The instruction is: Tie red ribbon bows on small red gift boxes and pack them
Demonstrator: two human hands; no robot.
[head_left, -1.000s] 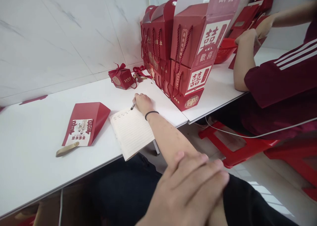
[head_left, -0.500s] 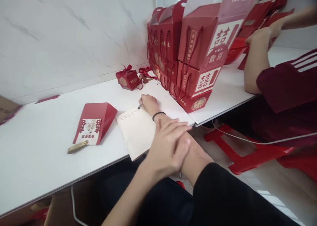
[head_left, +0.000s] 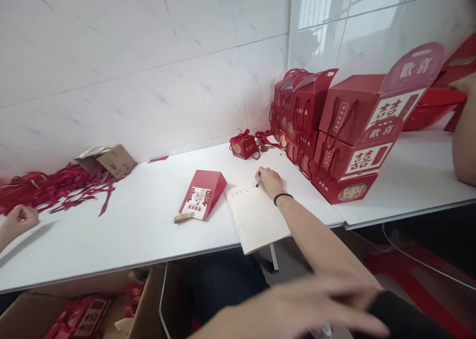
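My right hand [head_left: 270, 181], with a black band at the wrist, is closed round a dark pen [head_left: 258, 183] over the top edge of a lined notebook [head_left: 260, 220]. A few short lines of writing show near the top of the page. Low in the view, my left hand [head_left: 297, 307] is blurred, its fingers stretched out, in front of my right forearm near the black sleeve. Left of the notebook lies a red wedge-shaped box [head_left: 208, 183] with a white printed label and a tan strap.
Stacked red gift boxes [head_left: 345, 126] stand at the right, a small red box [head_left: 243, 146] near the wall. Red ribbons [head_left: 70, 183] and a cardboard box [head_left: 117, 160] lie left. Another person's hand [head_left: 20, 221] is at the left edge; an arm shows at the right.
The view has swung left, bringing in the ribbons and another person's hand. My left hand has moved down my right forearm toward the sleeve. My right hand still holds the pen at the notebook.
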